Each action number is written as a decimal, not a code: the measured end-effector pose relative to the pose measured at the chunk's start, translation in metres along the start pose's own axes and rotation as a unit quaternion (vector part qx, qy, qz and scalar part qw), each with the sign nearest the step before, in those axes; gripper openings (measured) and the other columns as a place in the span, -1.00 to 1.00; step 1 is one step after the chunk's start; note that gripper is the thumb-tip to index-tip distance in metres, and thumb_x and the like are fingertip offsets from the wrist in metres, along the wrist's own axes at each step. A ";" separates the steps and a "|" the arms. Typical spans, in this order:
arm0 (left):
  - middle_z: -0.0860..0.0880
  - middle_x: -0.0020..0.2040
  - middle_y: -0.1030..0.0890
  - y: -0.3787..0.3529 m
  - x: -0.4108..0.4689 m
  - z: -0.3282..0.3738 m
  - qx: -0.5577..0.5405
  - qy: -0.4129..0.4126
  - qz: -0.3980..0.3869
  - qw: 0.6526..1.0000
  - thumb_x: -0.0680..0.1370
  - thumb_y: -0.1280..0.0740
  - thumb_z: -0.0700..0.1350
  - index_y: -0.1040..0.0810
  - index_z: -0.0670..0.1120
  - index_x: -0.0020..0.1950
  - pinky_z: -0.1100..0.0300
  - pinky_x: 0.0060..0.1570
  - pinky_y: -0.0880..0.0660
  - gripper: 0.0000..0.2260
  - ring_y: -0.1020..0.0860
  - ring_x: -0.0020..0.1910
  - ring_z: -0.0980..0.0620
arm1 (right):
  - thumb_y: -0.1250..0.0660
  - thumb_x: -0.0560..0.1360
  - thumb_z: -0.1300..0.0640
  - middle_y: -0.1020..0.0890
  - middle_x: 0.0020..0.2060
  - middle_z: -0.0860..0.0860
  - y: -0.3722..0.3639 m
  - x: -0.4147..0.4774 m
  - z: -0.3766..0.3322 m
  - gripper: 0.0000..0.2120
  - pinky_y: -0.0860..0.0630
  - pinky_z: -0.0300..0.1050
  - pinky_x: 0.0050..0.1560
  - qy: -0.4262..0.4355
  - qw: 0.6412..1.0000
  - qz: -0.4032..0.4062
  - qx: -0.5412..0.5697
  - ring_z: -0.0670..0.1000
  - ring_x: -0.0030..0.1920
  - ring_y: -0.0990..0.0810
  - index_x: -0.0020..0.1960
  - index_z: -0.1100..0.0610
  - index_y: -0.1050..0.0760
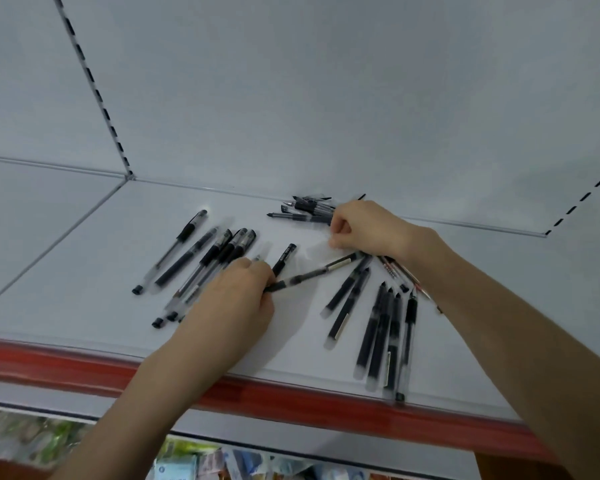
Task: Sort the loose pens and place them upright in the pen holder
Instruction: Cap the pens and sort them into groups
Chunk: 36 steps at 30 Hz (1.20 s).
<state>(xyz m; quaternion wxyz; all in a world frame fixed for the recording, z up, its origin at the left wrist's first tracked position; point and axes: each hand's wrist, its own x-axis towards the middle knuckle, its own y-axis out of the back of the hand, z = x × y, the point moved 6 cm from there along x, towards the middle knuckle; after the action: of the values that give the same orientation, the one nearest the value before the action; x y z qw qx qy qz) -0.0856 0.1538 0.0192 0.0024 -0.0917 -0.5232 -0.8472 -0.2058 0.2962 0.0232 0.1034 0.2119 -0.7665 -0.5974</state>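
Black pens (378,337) on a white shelf (84,271) with red edge (291,396).

White metal shelf (84,271) here, pale back panel (326,98) rising behind, slotted upright (94,88) far left, another far right; red strip (291,400) along the near edge, blurred packets (205,462) below.

One wide-angle head view, and no second view to share the scene with. It looks forward and down from close over a white shelf (84,271), facing its back panel (326,98). The pens (378,334) fill mid-frame, both forearms enter from the bottom edge, and the red front strip (291,400) crosses low
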 end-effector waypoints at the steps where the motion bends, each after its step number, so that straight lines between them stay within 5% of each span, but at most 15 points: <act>1: -0.05 -0.06 -0.47 0.003 0.000 -0.003 -0.015 0.006 0.003 1.000 0.56 -0.14 -0.21 -0.46 -0.15 0.11 0.24 -0.23 -0.29 -0.82 -0.44 -0.12 0.00 | -0.33 0.49 0.15 -0.58 0.07 0.26 0.000 -0.001 0.002 -0.69 -0.47 0.02 0.12 -0.011 1.000 -0.001 0.015 0.20 0.09 -0.55 0.09 0.38 -0.48; 3: 0.01 -0.21 -0.45 0.006 0.000 -0.007 -0.050 0.016 0.002 0.999 0.56 -0.14 -0.22 -0.45 -0.15 0.07 0.23 -0.35 -0.27 -0.85 -0.39 -0.28 0.09 | -0.34 0.47 0.17 -0.57 0.06 0.35 -0.002 -0.004 0.007 -0.65 -0.48 0.10 0.12 -0.025 0.998 -0.007 0.052 0.28 0.08 -0.54 0.08 0.46 -0.46; 7: 0.01 -0.31 -0.48 0.013 -0.001 -0.012 -0.135 0.042 0.031 0.990 0.55 -0.18 -0.18 -0.45 -0.11 -0.01 0.32 -0.41 -0.38 -0.92 -0.39 -0.43 0.08 | -0.30 0.48 0.18 -0.59 -0.22 0.04 0.012 -0.014 0.013 -0.89 -0.46 -0.15 -0.08 -0.038 0.987 0.077 0.138 0.02 -0.16 -0.55 -0.08 0.22 -0.56; 10: 0.05 -0.42 -0.51 0.019 0.001 -0.005 -0.219 0.027 0.075 0.973 0.53 -0.23 -0.12 -0.46 0.08 -0.13 0.30 -0.41 -0.39 -0.90 -0.42 -0.44 0.07 | -0.27 0.52 0.18 -0.60 -0.23 0.06 0.029 -0.033 0.014 -0.93 -0.51 -0.07 -0.11 -0.051 0.930 0.154 0.330 0.01 -0.21 -0.56 -0.08 0.17 -0.51; 13: 0.19 -0.41 -0.51 0.023 0.006 0.004 -0.273 0.004 0.090 0.958 0.51 -0.26 -0.12 -0.46 0.18 -0.18 0.31 -0.40 -0.33 -0.83 -0.40 -0.43 0.14 | -0.22 0.55 0.23 -0.64 -0.19 0.07 0.039 -0.055 0.009 -0.91 -0.58 -0.19 -0.14 -0.040 0.873 0.146 0.464 -0.07 -0.23 -0.62 -0.09 0.15 -0.49; 17: 0.08 -0.37 -0.51 0.026 0.012 0.014 -0.301 -0.019 0.095 0.949 0.50 -0.29 -0.13 -0.48 0.19 -0.20 0.34 -0.42 -0.31 -0.80 -0.39 -0.44 0.09 | -0.19 0.55 0.23 -0.59 -0.24 -0.04 0.056 -0.078 0.005 -0.81 -0.54 -0.28 -0.14 0.002 0.887 0.175 0.427 -0.18 -0.26 -0.54 -0.03 0.04 -0.55; 22: -0.10 -0.28 -0.56 0.022 0.013 0.026 -0.310 -0.043 0.072 0.947 0.50 -0.30 -0.13 -0.49 0.20 -0.21 0.18 -0.40 -0.36 -0.80 -0.46 -0.34 -0.12 | -0.22 0.54 0.21 -0.59 -0.15 0.12 0.066 -0.093 0.003 -0.78 -0.55 -0.28 -0.13 0.036 0.906 0.194 0.375 -0.07 -0.19 -0.53 -0.05 -0.08 -0.56; 27: -0.06 -0.27 -0.55 0.021 0.013 0.030 -0.318 -0.049 0.062 0.945 0.50 -0.30 -0.13 -0.50 0.17 -0.21 0.31 -0.45 -0.31 -0.81 -0.37 -0.46 0.04 | -0.23 0.54 0.21 -0.58 -0.23 -0.07 0.069 -0.097 0.005 -0.78 -0.55 -0.18 -0.13 0.034 0.917 0.186 0.352 0.03 -0.19 -0.56 -0.05 -0.07 -0.57; 30: -0.05 -0.28 -0.55 0.020 0.012 0.029 -0.331 -0.040 0.064 0.941 0.50 -0.30 -0.14 -0.50 0.16 -0.21 0.33 -0.46 -0.31 -0.81 -0.37 -0.46 0.10 | -0.22 0.54 0.20 -0.63 -0.27 -0.04 0.067 -0.096 0.012 -0.86 -0.55 -0.29 -0.25 -0.006 0.884 0.190 0.426 -0.14 -0.31 -0.58 -0.06 0.07 -0.56; 36: -0.05 -0.27 -0.56 0.018 0.010 0.024 -0.354 -0.020 0.072 0.932 0.49 -0.32 -0.13 -0.52 0.14 -0.20 0.22 -0.40 -0.36 -0.84 -0.41 -0.41 -0.05 | -0.36 0.45 0.25 -0.68 -0.35 0.05 0.050 -0.092 0.018 -0.94 -0.56 -0.29 -0.33 -0.077 0.846 0.174 0.498 -0.07 -0.37 -0.64 -0.10 0.20 -0.51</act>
<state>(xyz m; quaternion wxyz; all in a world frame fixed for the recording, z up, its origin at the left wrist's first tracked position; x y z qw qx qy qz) -0.0898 0.1680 0.0473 0.0209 -0.1408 -0.1816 -0.9730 -0.1420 0.3632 0.0752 0.0268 0.0511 -0.9908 -0.1223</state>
